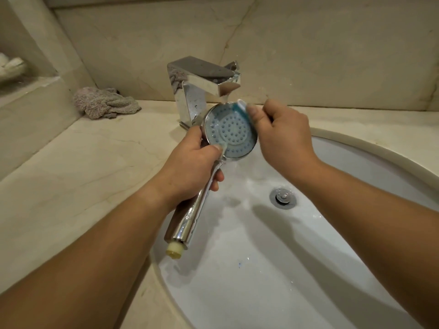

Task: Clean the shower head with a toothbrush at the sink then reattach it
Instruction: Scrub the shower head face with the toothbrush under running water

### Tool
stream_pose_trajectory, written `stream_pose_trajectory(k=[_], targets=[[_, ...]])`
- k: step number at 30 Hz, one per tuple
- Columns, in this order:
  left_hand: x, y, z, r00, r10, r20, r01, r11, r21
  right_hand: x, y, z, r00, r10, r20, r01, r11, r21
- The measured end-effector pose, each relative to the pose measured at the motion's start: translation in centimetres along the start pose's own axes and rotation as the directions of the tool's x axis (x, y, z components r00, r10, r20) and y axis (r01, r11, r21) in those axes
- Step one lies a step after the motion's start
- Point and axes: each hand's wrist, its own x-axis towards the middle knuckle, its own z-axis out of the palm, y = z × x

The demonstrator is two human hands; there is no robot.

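- Scrubbing underway: our left hand (190, 162) grips the shower head (230, 131) neck; right hand (282, 134) pinches the toothbrush (241, 106) at the face's far rim.
- Left: rinsing, reattaching.

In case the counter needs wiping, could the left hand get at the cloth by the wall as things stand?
Probably not yet: the left hand grips the shower head over the sink. The counter between it and the cloth looks bare, so once freed the path seems open.

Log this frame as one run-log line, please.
stage: scrubbing | left hand: grips chrome shower head | right hand: holds white-and-blue toothbrush at its upper rim | chrome tap: running | over white sink
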Motion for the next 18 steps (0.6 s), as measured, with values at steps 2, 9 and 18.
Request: stream_pose_trajectory(k=[2, 9, 18], targets=[[0.0, 0.0, -0.2, 1.0, 0.001, 0.003, -0.001, 1.0, -0.012, 0.0, 0.1, 0.0, 1.0, 0.0, 0.007, 0.0, 1.0, -0.018], [0.2, 0.0, -0.6, 1.0, -0.021, -0.002, 0.021, 0.995, -0.101, -0.3, 0.6, -0.1, 1.0, 0.013, 0.019, -0.012, 1.0, -0.027], [1.0, 0.2, -0.6, 0.999, -0.034, -0.028, 0.028, 0.981, -0.191, -3.1, 1.0, 1.4, 0.999, -0.042, 0.031, 0.041, 0.999, 0.023]])
